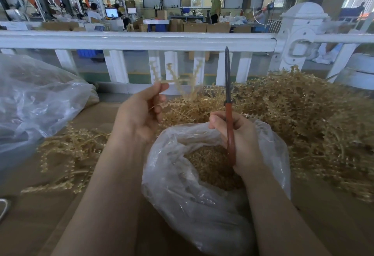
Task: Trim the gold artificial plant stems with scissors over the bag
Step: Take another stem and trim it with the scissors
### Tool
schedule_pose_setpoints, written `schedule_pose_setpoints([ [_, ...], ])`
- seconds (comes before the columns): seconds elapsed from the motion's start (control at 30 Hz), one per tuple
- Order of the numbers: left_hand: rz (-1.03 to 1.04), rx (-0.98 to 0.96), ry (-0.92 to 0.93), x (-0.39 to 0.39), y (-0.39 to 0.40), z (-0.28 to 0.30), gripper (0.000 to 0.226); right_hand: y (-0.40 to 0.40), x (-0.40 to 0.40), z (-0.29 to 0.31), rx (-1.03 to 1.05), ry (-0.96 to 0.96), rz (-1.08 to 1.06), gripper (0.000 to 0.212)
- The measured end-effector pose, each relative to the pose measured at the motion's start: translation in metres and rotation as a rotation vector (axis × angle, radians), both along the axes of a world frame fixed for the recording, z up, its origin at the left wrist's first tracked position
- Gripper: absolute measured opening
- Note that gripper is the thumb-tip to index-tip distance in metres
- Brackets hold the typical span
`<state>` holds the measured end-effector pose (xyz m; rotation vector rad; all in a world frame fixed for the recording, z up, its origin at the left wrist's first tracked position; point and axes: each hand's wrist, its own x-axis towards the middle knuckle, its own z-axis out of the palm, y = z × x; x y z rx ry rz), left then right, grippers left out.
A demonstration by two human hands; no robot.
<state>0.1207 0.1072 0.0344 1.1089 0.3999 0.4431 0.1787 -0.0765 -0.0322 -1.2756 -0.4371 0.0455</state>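
Observation:
My left hand (139,112) pinches a gold stem sprig (174,77) between thumb and fingers, holding it up in front of the white railing; the sprig is blurred. My right hand (240,138) grips red-handled scissors (229,114), blades together and pointing straight up. Below both hands lies an open clear plastic bag (182,185) holding gold trimmings (212,166). A big heap of gold stems (293,118) lies to the right and behind, and a smaller pile of gold stems (68,154) lies to the left.
Everything rests on brown cardboard (36,221). A large clear plastic bag (34,102) bulges at the left. The white railing (141,41) runs across just beyond the piles, with a white post (299,39) at the right. A person (216,5) stands far back in the workshop.

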Motion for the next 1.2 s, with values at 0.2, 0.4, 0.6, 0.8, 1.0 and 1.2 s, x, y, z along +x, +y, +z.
schedule_pose_setpoints([
  [0.2, -0.102, -0.477, -0.049, 0.008, -0.004, -0.005, 0.019, 0.001, 0.000, 0.000, -0.280, -0.084, -0.131, 0.019],
  [0.4, -0.108, -0.390, 0.038, 0.011, -0.009, -0.014, 0.009, 0.003, -0.002, -0.004, -0.538, -0.237, -0.185, 0.030],
  [0.6, -0.224, -0.267, -0.064, 0.009, -0.012, -0.014, 0.020, 0.006, -0.001, -0.009, -0.690, -0.362, -0.219, 0.048],
  [0.8, -0.212, -0.076, -0.102, 0.007, -0.017, -0.013, 0.035, 0.008, 0.001, -0.013, -0.816, -0.488, -0.338, 0.044],
  [1.0, -0.160, -0.083, -0.180, 0.007, -0.017, -0.013, 0.032, 0.005, -0.001, -0.014, -0.874, -0.566, -0.455, 0.049],
  [1.2, -0.143, -0.026, -0.185, 0.008, -0.015, -0.017, 0.032, 0.005, 0.000, -0.014, -0.892, -0.556, -0.471, 0.060],
])
